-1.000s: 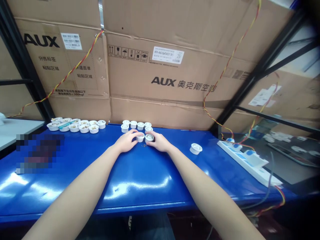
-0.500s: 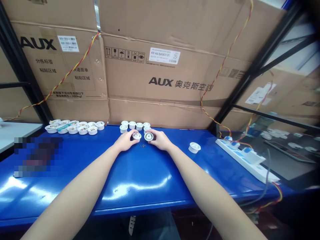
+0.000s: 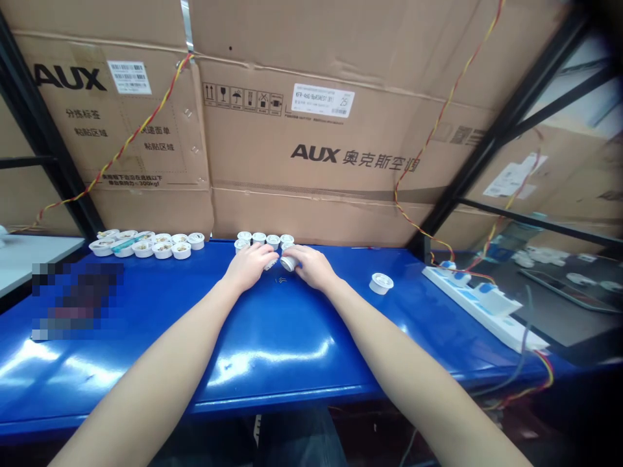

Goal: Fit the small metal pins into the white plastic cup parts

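Note:
My left hand (image 3: 250,266) is closed around a small round white part (image 3: 270,261), mostly covered by my fingers. Close beside it, my right hand (image 3: 314,266) grips a round white cup-shaped part (image 3: 288,263), tilted toward the left. The two parts are held near each other, with a narrow gap between. On the blue table just below them lie several tiny screws (image 3: 281,280). Behind my hands stands a group of round white parts (image 3: 259,239), some partly hidden by my fingers.
At the back left sit rows of white cups (image 3: 162,249) with small pieces inside, a teal tool (image 3: 127,243) lying across them. A single white cup (image 3: 381,283) stands to the right. Farther right is a power strip (image 3: 479,305) with plugs. Cardboard (image 3: 311,201) walls the back.
Both held parts have been tipped; their faces, turned toward me before, now show mostly from the side. My left hand has rolled over its part. The view has shifted slightly.

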{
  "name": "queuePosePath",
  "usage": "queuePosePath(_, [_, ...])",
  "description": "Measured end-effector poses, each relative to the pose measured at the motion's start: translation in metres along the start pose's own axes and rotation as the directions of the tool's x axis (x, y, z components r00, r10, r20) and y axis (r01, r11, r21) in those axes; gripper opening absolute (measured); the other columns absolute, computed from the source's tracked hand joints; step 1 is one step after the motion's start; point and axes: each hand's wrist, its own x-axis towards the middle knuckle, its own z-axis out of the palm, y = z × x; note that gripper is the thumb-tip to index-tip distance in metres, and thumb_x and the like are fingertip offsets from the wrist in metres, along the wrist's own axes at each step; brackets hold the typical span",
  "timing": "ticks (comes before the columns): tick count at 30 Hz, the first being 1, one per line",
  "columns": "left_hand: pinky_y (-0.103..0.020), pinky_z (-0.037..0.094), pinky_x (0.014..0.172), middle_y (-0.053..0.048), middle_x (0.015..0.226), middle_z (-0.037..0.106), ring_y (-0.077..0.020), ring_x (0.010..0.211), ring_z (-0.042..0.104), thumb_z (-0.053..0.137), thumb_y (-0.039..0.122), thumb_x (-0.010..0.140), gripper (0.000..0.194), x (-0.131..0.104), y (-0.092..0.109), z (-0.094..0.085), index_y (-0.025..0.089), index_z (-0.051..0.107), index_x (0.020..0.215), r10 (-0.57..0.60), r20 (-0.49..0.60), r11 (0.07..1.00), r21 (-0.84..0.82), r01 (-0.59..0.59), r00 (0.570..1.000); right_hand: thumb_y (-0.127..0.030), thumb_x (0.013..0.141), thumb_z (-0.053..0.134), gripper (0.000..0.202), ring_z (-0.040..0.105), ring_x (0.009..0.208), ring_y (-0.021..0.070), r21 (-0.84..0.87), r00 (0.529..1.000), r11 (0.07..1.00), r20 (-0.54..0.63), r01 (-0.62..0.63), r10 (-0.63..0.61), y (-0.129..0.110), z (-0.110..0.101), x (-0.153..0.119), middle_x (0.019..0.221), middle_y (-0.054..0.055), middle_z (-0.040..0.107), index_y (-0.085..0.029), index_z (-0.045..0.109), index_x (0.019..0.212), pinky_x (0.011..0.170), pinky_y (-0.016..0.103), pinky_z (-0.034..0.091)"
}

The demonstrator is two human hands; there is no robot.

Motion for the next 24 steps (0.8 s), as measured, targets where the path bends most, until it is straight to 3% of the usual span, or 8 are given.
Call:
queuePosePath(5, [-0.037, 0.045, 0.081, -0.004, 0.116, 0.066, -0.0231, 0.102, 0.058, 0.042, 0.017, 0.095, 0.03, 0.001, 0.0, -0.003, 0.024, 0.066, 0.111, 0.102, 0.079, 0.986, 0.124, -0.112, 0.992, -0.012, 0.089, 0.047, 0.033, 0.059, 0.106, 0.0196, -0.068, 0.994, 0.995, 0.083, 0.072, -0.067, -0.002, -0.001, 0.001, 0.119, 0.001, 0.068, -0.027, 0.067, 0.111, 0.088, 0.028, 0.045])
queuePosePath(8, [-0.037, 0.045, 0.088, -0.003, 0.122, 0.065, -0.0236, 0.109, 0.057, 0.044, 0.014, 0.092, 0.032, -0.002, -0.001, -0.006, 0.026, 0.065, 0.113, 0.048, 0.035, 0.995, 0.086, -0.051, 0.998, -0.017, 0.09, 0.051, 0.033, 0.059, 0.11, 0.0197, -0.08, 0.998, 0.997, 0.056, -0.003, 0.007, -0.002, -0.001, -0.001, 0.126, 0.001, 0.065, -0.029, 0.063, 0.118, 0.092, 0.028, 0.044])
queuePosePath(10, [-0.036, 0.045, 0.092, -0.003, 0.124, 0.065, -0.0236, 0.112, 0.058, 0.052, 0.019, 0.089, 0.032, -0.006, -0.002, -0.005, 0.026, 0.063, 0.117, -0.089, -0.002, 0.996, 0.005, 0.089, 0.996, -0.028, 0.087, 0.06, 0.04, 0.061, 0.109, 0.0222, -0.084, 0.992, 0.989, 0.039, -0.119, 0.122, -0.002, 0.0, -0.002, 0.125, 0.003, 0.065, -0.029, 0.057, 0.127, 0.091, 0.029, 0.045])
queuePosePath(12, [-0.034, 0.047, 0.089, -0.003, 0.123, 0.066, -0.025, 0.109, 0.06, 0.061, 0.031, 0.084, 0.036, -0.009, -0.003, -0.004, 0.027, 0.062, 0.12, -0.316, 0.017, 0.944, -0.093, 0.316, 0.949, -0.045, 0.082, 0.066, 0.055, 0.064, 0.102, 0.026, -0.11, 0.963, 0.961, 0.065, -0.254, 0.262, -0.002, 0.002, -0.002, 0.116, 0.007, 0.069, -0.028, 0.054, 0.132, 0.085, 0.032, 0.047])
queuePosePath(15, [-0.034, 0.049, 0.083, -0.005, 0.119, 0.068, -0.0282, 0.107, 0.063, 0.063, 0.049, 0.08, 0.047, -0.014, -0.006, -0.002, 0.028, 0.061, 0.122, -0.557, 0.127, 0.809, -0.142, 0.571, 0.821, -0.061, 0.084, 0.057, 0.051, 0.065, 0.096, 0.0283, -0.158, 0.919, 0.923, 0.131, -0.351, 0.372, -0.001, 0.005, -0.001, 0.104, 0.01, 0.071, -0.025, 0.065, 0.118, 0.078, 0.032, 0.046])
queuePosePath(17, [-0.034, 0.049, 0.082, -0.006, 0.118, 0.068, -0.029, 0.108, 0.063, 0.061, 0.05, 0.081, 0.05, -0.016, -0.009, -0.002, 0.029, 0.059, 0.126, -0.604, 0.153, 0.773, -0.124, 0.622, 0.782, -0.061, 0.088, 0.05, 0.044, 0.065, 0.095, 0.0271, -0.152, 0.917, 0.924, 0.143, -0.352, 0.373, 0.001, 0.006, 0.0, 0.103, 0.01, 0.072, -0.025, 0.071, 0.102, 0.076, 0.031, 0.045])
queuePosePath(20, [-0.03, 0.048, 0.076, -0.005, 0.107, 0.071, -0.0252, 0.099, 0.065, 0.062, 0.037, 0.082, 0.052, -0.016, -0.01, -0.003, 0.029, 0.052, 0.132, -0.64, 0.116, 0.746, -0.142, 0.65, 0.76, -0.053, 0.09, 0.052, 0.034, 0.066, 0.092, 0.0246, -0.109, 0.93, 0.935, 0.115, -0.338, 0.349, 0.002, 0.005, 0.0, 0.101, 0.007, 0.072, -0.026, 0.073, 0.092, 0.074, 0.03, 0.045])
queuePosePath(24, [-0.027, 0.045, 0.069, -0.001, 0.088, 0.071, -0.02, 0.084, 0.066, 0.059, 0.03, 0.081, 0.019, -0.016, -0.008, -0.005, 0.026, 0.065, 0.099, -0.657, 0.069, 0.725, -0.215, 0.655, 0.75, -0.037, 0.091, 0.055, 0.023, 0.066, 0.087, 0.02, 0.054, 0.957, 0.959, 0.101, -0.28, 0.274, 0.004, 0.008, -0.001, 0.097, 0.004, 0.073, -0.023, 0.073, 0.092, 0.077, 0.028, 0.046])
